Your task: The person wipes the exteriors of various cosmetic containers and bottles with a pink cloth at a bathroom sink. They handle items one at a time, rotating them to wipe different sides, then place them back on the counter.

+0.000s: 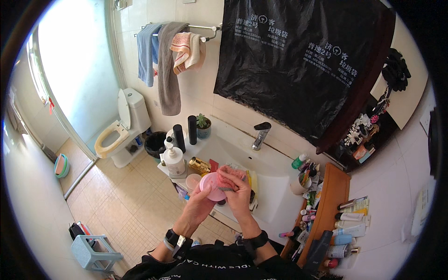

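Cloth (229, 174), pink and bunched, is pinched in the right hand (240, 194) against a round pink container (212, 187), just below the frame's centre. The left hand (198, 206) curls its fingers around the container's left side. A white pump bottle (174, 162) stands left of centre; a chrome faucet (260, 136) rises right of centre.

I'm watching a pale pink, round, shallow plastic dish or lid (212, 184) that is hanging tilted in the near middle of the scene, its round face turning up toward my view, though I'm not managing to tell which of the two it is. A coral-pink cloth (224, 179) with a greyish patterned edge is bunching up in folds, pressing against its far right side and partly covering it.
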A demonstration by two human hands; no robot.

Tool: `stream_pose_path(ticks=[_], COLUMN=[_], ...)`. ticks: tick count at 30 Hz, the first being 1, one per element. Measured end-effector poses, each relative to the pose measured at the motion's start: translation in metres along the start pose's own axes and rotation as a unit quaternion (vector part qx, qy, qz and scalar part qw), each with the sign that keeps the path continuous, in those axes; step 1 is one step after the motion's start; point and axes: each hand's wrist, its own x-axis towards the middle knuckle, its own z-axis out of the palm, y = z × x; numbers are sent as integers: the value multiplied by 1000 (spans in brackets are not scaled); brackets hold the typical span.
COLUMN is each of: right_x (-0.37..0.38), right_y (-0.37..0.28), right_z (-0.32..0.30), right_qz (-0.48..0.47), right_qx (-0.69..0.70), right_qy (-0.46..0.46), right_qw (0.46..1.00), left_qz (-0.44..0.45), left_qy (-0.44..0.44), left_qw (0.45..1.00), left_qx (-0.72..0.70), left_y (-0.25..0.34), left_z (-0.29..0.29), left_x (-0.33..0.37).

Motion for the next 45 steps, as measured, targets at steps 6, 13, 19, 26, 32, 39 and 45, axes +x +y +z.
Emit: stream_pose_path(ticks=[6, 13, 19, 26, 32, 39, 45], right_x=[-6, 0, -2, -2, -11, -9, -12], right_y=[-1, 3, 0, 8, 35, 72, 89], right_z=[-9, -6, -10, -9, -22, -58, -62], right_qz=[-199, -95, -57, -170, 101, 297, 316], right_qx=[-363, -232, -151, -363, 14, 363, 372], right_qy=[-77, -5, -86, -29, 22, 162, 162], right_qw=[907, 968, 983, 916, 995, 868, 858], left_qz=[7, -14, 17, -16, 19, 60, 79], left_qy=[-33, -26, -2, -31, 42, 229, 256], left_qw=[997, 999, 999, 999, 996, 969, 956], left_qx=[-73, -34, -30, -40, -72, 68, 116], left_y=[2, -11, -3, -21, -17, -3, -6], left_z=[-8, -14, -20, -24, -55, -111, -126], left_x=[3, 3, 6, 4, 8, 17, 30])
